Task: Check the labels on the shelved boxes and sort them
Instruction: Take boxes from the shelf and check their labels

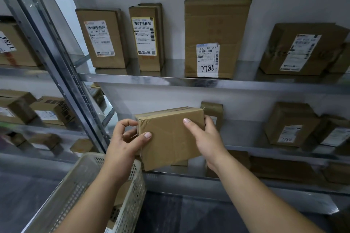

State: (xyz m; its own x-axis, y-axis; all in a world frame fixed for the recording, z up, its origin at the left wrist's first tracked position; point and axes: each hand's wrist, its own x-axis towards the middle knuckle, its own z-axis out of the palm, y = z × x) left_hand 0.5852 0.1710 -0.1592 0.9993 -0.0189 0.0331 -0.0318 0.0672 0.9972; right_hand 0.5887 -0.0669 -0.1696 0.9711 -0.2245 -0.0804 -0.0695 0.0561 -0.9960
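Left hand (pixel 124 139): thumb flat on plain front of small brown taped cardboard box (pixel 170 137), fingers curled round its left edge. Right hand (pixel 205 139): thumb pressed on front near upper right, fingers wrapped behind right edge. Box held tilted in front of middle steel shelf (pixel 246 178), label not visible. White perforated plastic basket (pixel 106 191) below left forearm. Upper steel shelf (pixel 132 77): upright labelled cardboard boxes, tall brown carton marked 7786 (pixel 214 36).
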